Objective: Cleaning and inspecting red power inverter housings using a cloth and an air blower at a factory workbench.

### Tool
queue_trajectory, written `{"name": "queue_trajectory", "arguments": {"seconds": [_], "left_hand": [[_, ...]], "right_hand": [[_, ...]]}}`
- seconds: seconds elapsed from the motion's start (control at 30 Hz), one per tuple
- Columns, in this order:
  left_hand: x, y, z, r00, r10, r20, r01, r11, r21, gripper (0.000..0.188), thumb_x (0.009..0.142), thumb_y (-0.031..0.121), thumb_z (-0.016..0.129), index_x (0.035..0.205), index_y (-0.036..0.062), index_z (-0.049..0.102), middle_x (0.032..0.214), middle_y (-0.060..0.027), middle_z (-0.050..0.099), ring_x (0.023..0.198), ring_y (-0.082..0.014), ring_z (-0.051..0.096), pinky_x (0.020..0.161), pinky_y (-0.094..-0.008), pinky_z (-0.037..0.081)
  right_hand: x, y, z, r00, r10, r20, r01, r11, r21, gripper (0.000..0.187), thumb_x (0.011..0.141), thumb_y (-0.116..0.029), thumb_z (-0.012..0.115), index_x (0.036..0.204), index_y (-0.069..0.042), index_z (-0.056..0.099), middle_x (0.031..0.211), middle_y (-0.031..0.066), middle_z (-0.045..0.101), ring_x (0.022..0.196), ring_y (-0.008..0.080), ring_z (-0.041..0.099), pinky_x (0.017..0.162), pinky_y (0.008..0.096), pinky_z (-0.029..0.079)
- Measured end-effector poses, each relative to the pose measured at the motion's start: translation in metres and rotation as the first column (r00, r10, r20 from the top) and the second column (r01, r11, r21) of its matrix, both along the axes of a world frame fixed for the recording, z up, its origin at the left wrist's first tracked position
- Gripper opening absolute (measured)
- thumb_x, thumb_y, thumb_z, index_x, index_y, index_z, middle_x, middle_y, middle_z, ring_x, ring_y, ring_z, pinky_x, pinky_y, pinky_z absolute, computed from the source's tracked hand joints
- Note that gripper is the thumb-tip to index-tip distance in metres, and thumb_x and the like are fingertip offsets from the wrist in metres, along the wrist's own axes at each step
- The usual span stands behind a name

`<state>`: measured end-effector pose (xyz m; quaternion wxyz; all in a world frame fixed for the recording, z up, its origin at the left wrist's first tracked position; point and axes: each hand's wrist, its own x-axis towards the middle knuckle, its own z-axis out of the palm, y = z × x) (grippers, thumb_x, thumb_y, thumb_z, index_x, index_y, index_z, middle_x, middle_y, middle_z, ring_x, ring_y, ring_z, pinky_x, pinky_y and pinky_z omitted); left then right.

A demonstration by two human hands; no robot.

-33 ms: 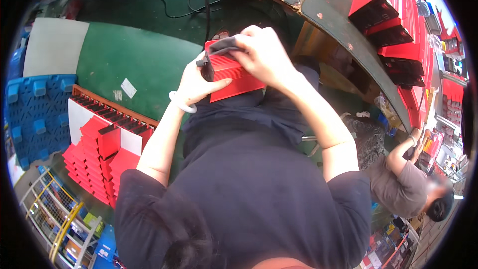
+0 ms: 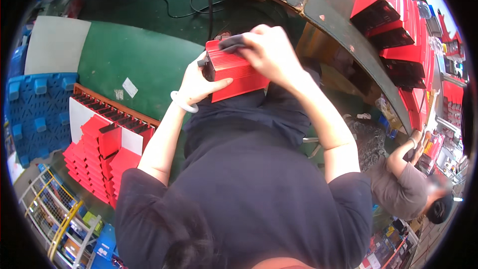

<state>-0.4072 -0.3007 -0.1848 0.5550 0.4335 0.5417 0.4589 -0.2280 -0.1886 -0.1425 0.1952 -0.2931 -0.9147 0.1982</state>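
A red ribbed metal case (image 2: 239,77) with a black end panel rests over my lap, its finned side facing up. My left hand (image 2: 201,82) grips the panel end, thumb lying along the ribs and fingers round the far side. A white bracelet is on that wrist. Pinched in the fingers of my right hand (image 2: 271,52) is a dark folded cloth (image 2: 232,44), which lies against the upper ribs of the case. The right fingers are slightly blurred. A small black knob or connector sticks out of the end panel beside my left fingers.
Stacked red cases (image 2: 97,154) stand left by a blue plastic pallet (image 2: 40,114). More red cases (image 2: 381,7) line the dark green bench (image 2: 333,0) at right. A black cable (image 2: 210,5) hangs ahead. Another person (image 2: 403,184) works at far right, hands by a red case.
My right hand and the cloth have slid a little to the right along the ribs. My left hand keeps its hold on the case.
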Motion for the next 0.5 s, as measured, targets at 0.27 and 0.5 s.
{"name": "queue_trajectory", "arguments": {"seconds": [0.27, 0.5], "left_hand": [[0.003, -0.004, -0.008, 0.991, 0.085, -0.106, -0.081, 0.996, 0.042, 0.062, 0.063, 0.020, 0.082, 0.116, 0.0011, 0.056, 0.107, -0.0063, 0.062, 0.098, -0.0137, 0.058, 0.090, -0.0289, 0.045], [0.000, -0.009, -0.012, 0.994, 0.091, -0.066, -0.088, 0.995, 0.057, 0.061, 0.066, 0.018, 0.082, 0.118, 0.0014, 0.054, 0.107, -0.0072, 0.062, 0.097, -0.0146, 0.059, 0.090, -0.0297, 0.046]], "right_hand": [[0.002, -0.002, 0.004, 0.985, -0.147, 0.089, 0.144, 0.989, 0.037, 0.008, 0.073, -0.011, 0.060, 0.078, -0.010, 0.066, 0.070, 0.0107, 0.061, 0.071, 0.0259, 0.060, 0.066, 0.0397, 0.043], [-0.027, -0.018, 0.029, 0.787, -0.390, -0.478, -0.255, 0.500, -0.828, 0.017, 0.090, -0.014, 0.055, 0.100, 0.000, 0.060, 0.092, 0.0069, 0.066, 0.085, 0.0158, 0.062, 0.082, 0.0291, 0.048]]}}
